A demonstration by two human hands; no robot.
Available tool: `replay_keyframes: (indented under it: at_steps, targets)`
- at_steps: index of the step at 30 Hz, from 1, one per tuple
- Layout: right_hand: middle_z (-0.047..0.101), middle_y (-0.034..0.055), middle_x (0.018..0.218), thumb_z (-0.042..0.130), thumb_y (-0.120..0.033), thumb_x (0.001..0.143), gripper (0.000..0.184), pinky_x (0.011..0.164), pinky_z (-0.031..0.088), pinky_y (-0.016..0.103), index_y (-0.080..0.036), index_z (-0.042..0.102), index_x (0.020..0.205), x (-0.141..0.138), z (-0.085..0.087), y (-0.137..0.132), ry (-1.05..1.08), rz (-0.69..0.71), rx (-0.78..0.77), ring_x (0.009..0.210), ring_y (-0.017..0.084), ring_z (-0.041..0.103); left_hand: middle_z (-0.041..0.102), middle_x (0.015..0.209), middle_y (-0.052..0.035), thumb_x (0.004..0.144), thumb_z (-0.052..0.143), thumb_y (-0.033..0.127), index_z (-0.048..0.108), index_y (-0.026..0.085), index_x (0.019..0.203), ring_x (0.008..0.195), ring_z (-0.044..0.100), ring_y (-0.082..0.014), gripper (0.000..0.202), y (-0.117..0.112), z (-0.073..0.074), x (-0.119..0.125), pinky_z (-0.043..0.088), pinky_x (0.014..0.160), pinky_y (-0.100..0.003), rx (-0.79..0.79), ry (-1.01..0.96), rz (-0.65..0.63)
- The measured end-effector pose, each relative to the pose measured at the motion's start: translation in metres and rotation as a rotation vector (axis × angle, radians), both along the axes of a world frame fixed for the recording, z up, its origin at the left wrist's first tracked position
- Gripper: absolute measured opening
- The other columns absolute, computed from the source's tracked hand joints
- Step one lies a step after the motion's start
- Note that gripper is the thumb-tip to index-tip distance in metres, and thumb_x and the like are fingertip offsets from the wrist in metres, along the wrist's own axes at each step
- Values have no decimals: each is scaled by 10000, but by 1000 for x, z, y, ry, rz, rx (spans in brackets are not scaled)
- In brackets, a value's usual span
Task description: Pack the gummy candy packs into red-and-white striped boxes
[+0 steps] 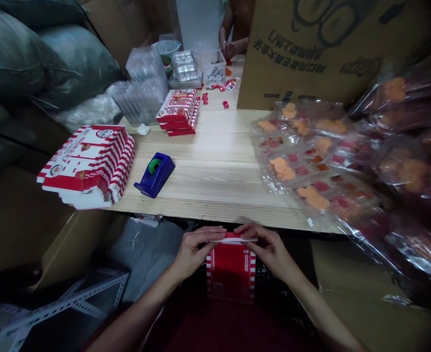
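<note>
A red and white striped cardboard box (232, 271) is held upright off the table's front edge, close to my body. My left hand (195, 248) pinches the left side of its top, with a white flap edge running under the fingers. At the right end of the same flap, my right hand (269, 248) grips with thumb below and fingers above. Both hands are closed on the box. Nearest on the table is a blue tape dispenser (156, 176) with a green roll. What is inside the box cannot be seen.
A pile of flat striped boxes (87, 164) lies at the left, and folded boxes (178, 111) are stacked farther back. Clear plastic trays (140, 90) stand behind. Bagged orange and red pieces (311, 151) cover the right side, beside a large carton (311, 54). Another person's hands (230, 49) work at the far end.
</note>
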State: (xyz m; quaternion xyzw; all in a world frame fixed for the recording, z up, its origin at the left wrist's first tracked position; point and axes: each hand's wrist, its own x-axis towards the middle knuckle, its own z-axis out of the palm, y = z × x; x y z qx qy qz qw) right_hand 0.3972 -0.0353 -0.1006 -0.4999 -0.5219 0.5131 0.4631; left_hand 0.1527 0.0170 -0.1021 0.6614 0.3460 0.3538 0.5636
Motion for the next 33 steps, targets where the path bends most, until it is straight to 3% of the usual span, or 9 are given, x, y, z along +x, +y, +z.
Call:
replay_keyframes:
  at_steps: [3,6,10,12,15,19,23,33]
  targets:
    - [788,58,1100,747,-388,914,118,960,530,477,-272,753,889,-2,-5,6,13,-14,-7,1067,259,709,776,1220,-84,954,690,267,803,253,1133,1169,716,-238,213,12,4,-3,546,1038,-401,-66,79,-71]
    - [782,59,1173,744,-407,913,123,1008,518,518,-292,781,931,6,3,13,4,86,-99,1125,279,703,777,1218,-83,945,705,301,801,249,1134,1158,720,-243,218,25,17,-7,545,1030,-402,-112,178,-169]
    - [777,52,1171,733,-413,914,142,976,547,509,-290,779,858,17,15,25,28,219,-206,1092,276,719,795,1157,-79,938,714,309,805,230,1089,1087,741,-243,193,39,30,-3,563,976,-402,-123,240,-212]
    - [760,50,1223,771,-404,876,142,986,554,495,-310,786,981,19,15,30,61,248,-229,1136,275,709,785,1192,-78,932,720,305,777,241,1166,1099,733,-248,249,43,32,0,558,978,-411,-90,274,-255]
    - [764,49,1241,750,-407,888,292,1022,543,499,-337,764,1172,19,9,35,8,273,-197,1160,271,702,763,1252,-64,975,660,295,728,281,1274,1146,713,-248,307,46,30,3,537,1007,-419,24,305,-319]
    - [818,37,1090,696,-399,931,221,933,585,479,-331,798,1114,17,5,34,-41,283,-178,1008,261,749,795,1163,-59,987,641,311,763,281,1217,1060,740,-249,262,44,29,4,553,937,-393,15,305,-282]
    - [821,32,1076,711,-377,922,206,895,601,458,-333,805,1100,18,8,33,-25,270,-179,998,259,755,805,1134,-62,968,662,313,781,282,1189,1013,749,-256,253,40,32,6,558,890,-390,-64,306,-250]
    - [834,8,966,725,-356,909,186,763,589,369,-315,816,1066,19,10,54,-43,409,-206,831,210,751,823,993,-73,922,689,302,817,222,1090,858,728,-219,225,45,28,6,545,743,-317,-182,325,-216]
